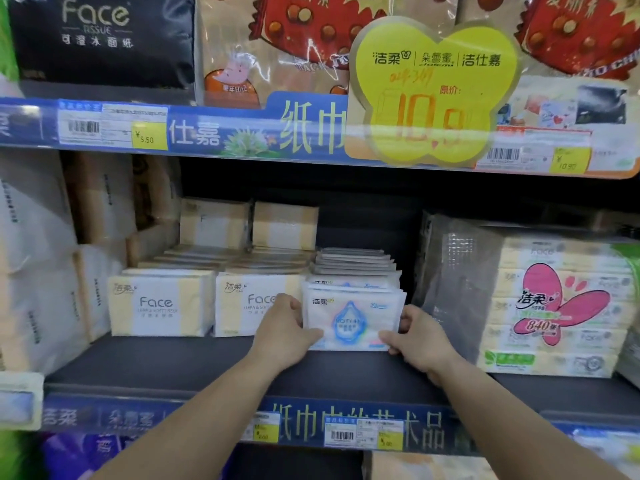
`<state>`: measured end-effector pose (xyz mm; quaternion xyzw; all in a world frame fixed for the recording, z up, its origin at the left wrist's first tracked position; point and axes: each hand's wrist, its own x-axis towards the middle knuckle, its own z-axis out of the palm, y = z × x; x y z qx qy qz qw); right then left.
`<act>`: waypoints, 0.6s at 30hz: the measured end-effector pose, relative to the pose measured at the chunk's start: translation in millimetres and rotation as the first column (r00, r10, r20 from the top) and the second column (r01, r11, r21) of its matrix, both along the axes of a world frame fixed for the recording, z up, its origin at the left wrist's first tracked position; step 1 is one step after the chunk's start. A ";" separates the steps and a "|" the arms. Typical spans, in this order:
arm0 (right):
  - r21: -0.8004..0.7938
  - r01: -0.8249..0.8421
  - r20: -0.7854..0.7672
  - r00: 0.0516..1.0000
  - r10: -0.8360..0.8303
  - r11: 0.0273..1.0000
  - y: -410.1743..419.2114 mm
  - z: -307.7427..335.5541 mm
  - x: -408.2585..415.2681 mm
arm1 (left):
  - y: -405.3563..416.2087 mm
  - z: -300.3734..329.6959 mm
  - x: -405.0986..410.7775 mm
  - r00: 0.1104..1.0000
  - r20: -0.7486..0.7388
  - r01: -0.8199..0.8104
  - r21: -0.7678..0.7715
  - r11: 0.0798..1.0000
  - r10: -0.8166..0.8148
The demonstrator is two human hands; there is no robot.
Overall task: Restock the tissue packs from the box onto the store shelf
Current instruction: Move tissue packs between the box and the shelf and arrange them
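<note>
The yellow promo sign [429,91] is blocking part of the shelf strip [242,131] lettering, and price tags [381,434] are blurring out, too tiny to read.

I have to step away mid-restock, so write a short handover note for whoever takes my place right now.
Left hand and right hand grip the two sides of the front blue-drop tissue pack, standing upright on the middle shelf.
Done: a row of the same packs stands behind it, right of the Face packs.
Left: settle this pack, then fetch more. The box is out of view, so the remaining count is unknown. Shelf space is free in front.
</note>
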<state>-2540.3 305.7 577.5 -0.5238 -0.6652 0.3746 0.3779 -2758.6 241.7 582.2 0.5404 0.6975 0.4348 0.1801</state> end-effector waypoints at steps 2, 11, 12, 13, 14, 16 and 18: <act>0.027 0.062 -0.007 0.998 -0.062 0.998 5.4 -1.4 0.1 | 2.0 -1.2 4.6 0.994 0.103 0.021 -0.002 1.000 -0.021; 0.086 0.015 0.076 0.997 -0.021 0.996 1.4 -1.3 -5.5 | 7.7 -5.5 9.8 0.988 0.148 0.051 -0.001 0.999 -0.050; 0.091 0.025 0.090 0.995 -0.033 0.996 0.1 -1.1 -5.1 | 6.7 -3.8 10.5 0.989 0.138 0.051 -0.002 0.999 -0.051; 0.096 0.035 0.088 0.995 -0.043 0.995 -1.3 -0.8 -5.1 | 6.3 -2.6 11.2 0.991 0.126 0.052 -0.004 0.999 -0.051; 0.092 0.049 0.080 0.995 -0.057 0.994 -1.5 -1.4 -4.6 | 6.1 -1.7 11.5 0.992 0.113 0.053 -0.009 0.999 -0.052; 0.068 0.069 0.036 0.997 -0.071 0.995 -2.4 -1.8 -4.6 | 6.3 -1.8 11.9 0.996 0.072 0.057 -0.011 0.998 -0.056; 0.039 0.079 -0.009 0.997 -0.079 0.996 -1.4 -2.7 -4.1 | 4.6 -0.6 13.2 0.998 0.014 0.066 0.002 0.998 -0.066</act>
